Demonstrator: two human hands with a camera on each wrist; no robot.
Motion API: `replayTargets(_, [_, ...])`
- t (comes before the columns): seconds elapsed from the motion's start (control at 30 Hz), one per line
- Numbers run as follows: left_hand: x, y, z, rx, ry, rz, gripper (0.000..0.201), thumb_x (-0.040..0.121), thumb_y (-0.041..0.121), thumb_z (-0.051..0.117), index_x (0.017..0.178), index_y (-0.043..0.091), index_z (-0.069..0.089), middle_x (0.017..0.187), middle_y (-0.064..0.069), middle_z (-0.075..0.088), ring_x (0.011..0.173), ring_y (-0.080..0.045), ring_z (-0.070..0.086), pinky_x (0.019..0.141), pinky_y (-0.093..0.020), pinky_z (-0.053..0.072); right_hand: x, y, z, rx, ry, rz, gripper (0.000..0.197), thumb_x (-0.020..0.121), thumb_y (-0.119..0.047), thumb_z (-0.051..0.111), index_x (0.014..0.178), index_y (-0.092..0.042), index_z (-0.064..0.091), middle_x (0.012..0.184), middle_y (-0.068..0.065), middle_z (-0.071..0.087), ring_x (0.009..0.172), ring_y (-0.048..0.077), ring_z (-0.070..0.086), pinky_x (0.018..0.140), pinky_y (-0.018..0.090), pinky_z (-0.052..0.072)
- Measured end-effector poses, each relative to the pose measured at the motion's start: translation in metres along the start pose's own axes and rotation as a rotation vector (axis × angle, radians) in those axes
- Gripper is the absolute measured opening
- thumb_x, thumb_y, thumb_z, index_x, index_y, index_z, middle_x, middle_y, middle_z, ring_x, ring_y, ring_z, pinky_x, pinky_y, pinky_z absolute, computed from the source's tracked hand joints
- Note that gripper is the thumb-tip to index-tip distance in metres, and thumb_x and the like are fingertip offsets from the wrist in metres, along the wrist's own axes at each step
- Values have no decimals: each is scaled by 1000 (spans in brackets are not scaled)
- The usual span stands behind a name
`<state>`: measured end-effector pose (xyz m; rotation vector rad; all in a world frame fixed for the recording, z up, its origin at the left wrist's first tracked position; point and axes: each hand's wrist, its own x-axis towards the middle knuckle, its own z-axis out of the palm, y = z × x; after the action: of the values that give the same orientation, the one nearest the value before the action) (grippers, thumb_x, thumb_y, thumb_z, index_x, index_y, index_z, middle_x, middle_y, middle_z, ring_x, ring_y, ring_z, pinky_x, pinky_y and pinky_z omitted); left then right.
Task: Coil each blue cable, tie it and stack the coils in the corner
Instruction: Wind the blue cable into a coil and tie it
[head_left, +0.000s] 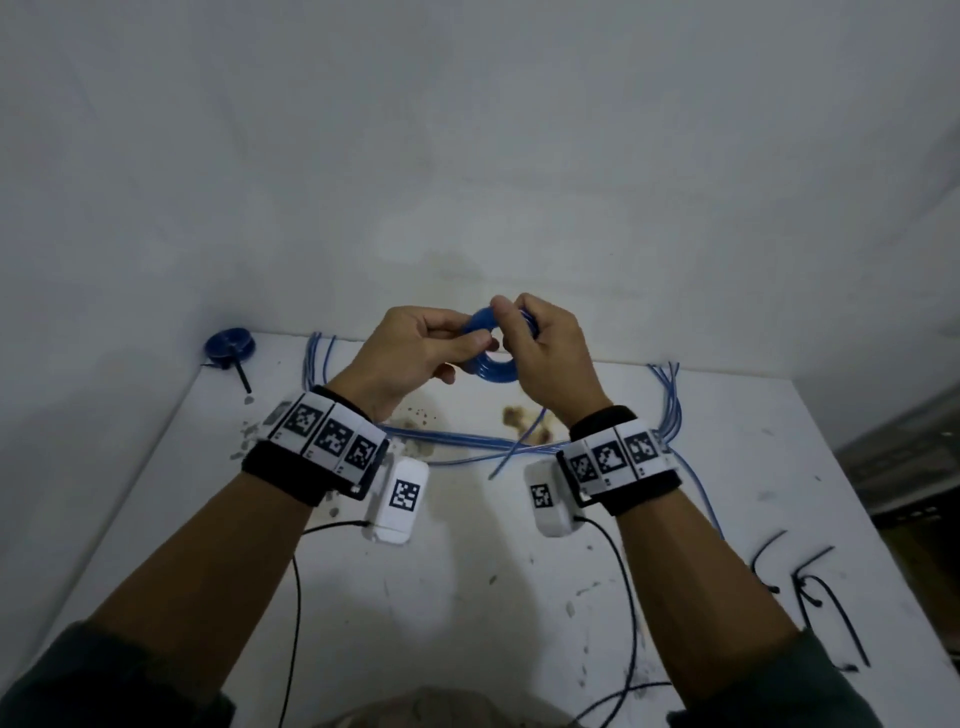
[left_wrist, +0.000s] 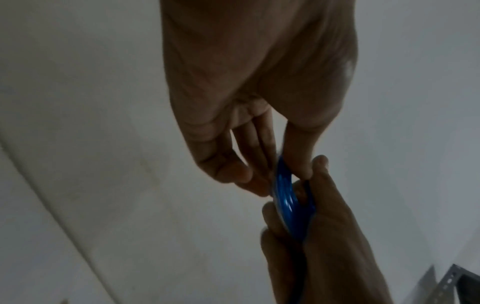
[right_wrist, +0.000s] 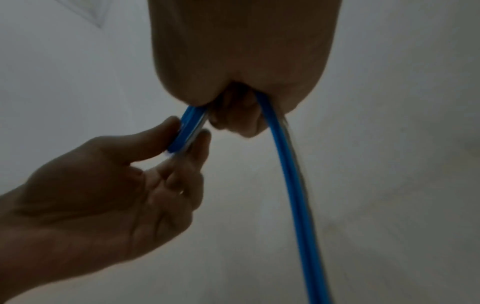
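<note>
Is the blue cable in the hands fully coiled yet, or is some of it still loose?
Partly coiled. Both hands, left hand and right hand, grip a blue coil, but a loose tail trails from the right hand.

the blue cable coil (head_left: 493, 358) shows only in part: the left hand (head_left: 415, 353) covers its left arc and the right hand (head_left: 545, 353) its right arc. both wrist views are dark and blurred, so the number of turns cannot be counted. the loose cable strand (right_wrist: 291, 185) runs out past the bottom edge of the right wrist view. the tied coil (head_left: 228, 347) in the far left corner of the tabletop (head_left: 467, 571) is too small to show its tie clearly.
</note>
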<state>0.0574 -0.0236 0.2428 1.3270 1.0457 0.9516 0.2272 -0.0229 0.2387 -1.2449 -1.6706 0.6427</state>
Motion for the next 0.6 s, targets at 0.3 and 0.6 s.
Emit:
replayTargets(0.3, [2, 1, 21, -163, 199, 120, 8, 88, 9, 69, 93, 9, 76, 82, -7, 76, 76, -15, 66, 69, -25, 50, -14, -6, 25, 288, 395, 126, 42, 105, -26, 44, 69, -5, 46, 63, 5, 45, 58, 11, 40, 54, 23, 35])
replayTargets(0.6, [0, 4, -1, 41, 14, 67, 18, 90, 13, 67, 107, 10, 74, 94, -9, 76, 83, -15, 70, 75, -33, 55, -8, 2, 3, -27, 3, -20, 31, 104, -24, 44, 74, -16, 47, 63, 12, 53, 57, 24, 46, 55, 34, 38])
